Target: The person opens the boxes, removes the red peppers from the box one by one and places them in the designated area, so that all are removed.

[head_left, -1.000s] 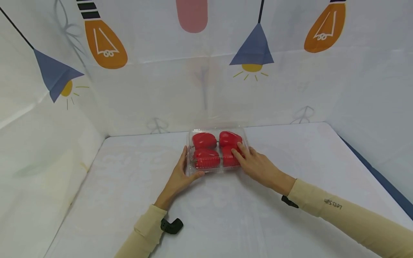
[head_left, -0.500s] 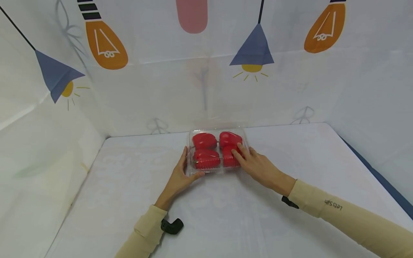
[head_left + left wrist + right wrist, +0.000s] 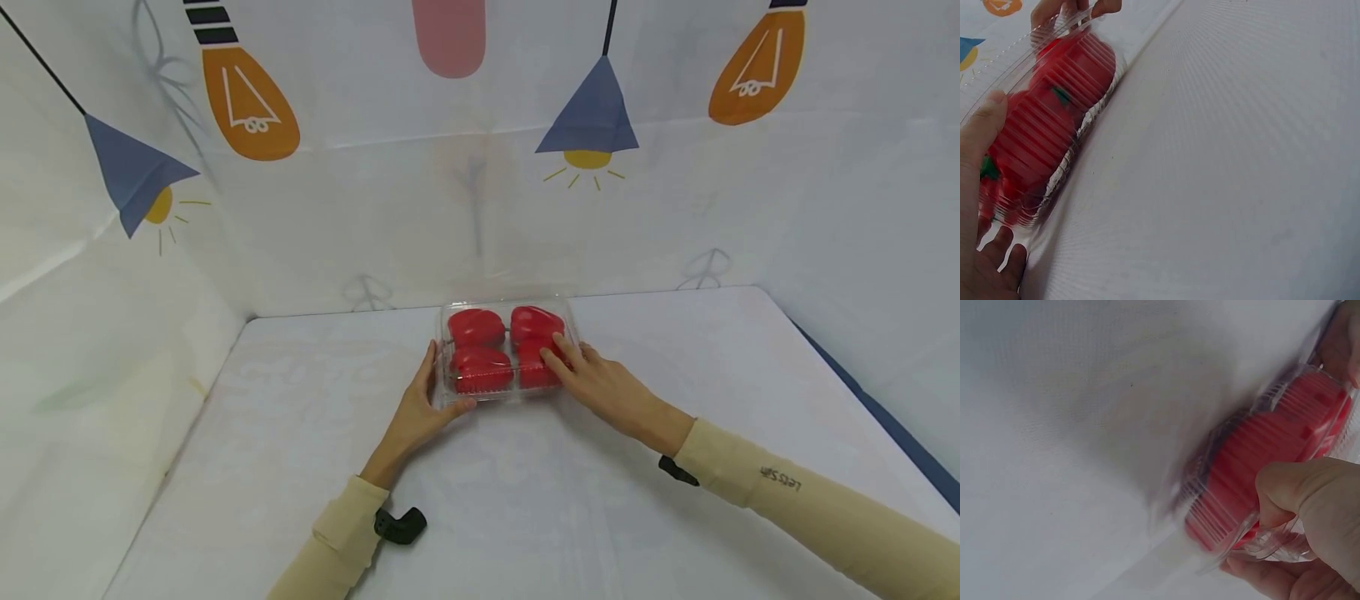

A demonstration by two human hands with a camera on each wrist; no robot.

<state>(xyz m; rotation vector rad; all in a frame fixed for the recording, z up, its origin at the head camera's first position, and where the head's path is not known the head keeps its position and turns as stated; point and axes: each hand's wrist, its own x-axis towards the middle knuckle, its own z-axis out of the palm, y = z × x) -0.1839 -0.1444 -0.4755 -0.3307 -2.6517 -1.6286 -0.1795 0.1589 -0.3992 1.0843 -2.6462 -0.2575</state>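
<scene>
A clear plastic box (image 3: 495,397) with ribbed walls rests on the white table near its back edge. Several glossy red bell peppers (image 3: 482,368) fill it in two rows, and green stems (image 3: 1060,95) show through the plastic in the left wrist view. My left hand (image 3: 416,412) holds the box's near left corner, thumb along the front and fingers at the left side. At the right end, my right hand (image 3: 611,396) grips the box; in the right wrist view its thumb presses on the plastic, with fingers below the rim. Part of one pepper is hidden behind the right fingers.
The white tabletop (image 3: 322,400) spreads around the box. A white cloth wall (image 3: 375,217) printed with lamps and bulbs rises just behind it, and more cloth hangs at the left and right. Dark wrist cameras (image 3: 400,527) sit beneath the cuffs.
The hands and the box hold practically the same place. Only a very slight shift of the whole head view and of the right forearm shows.
</scene>
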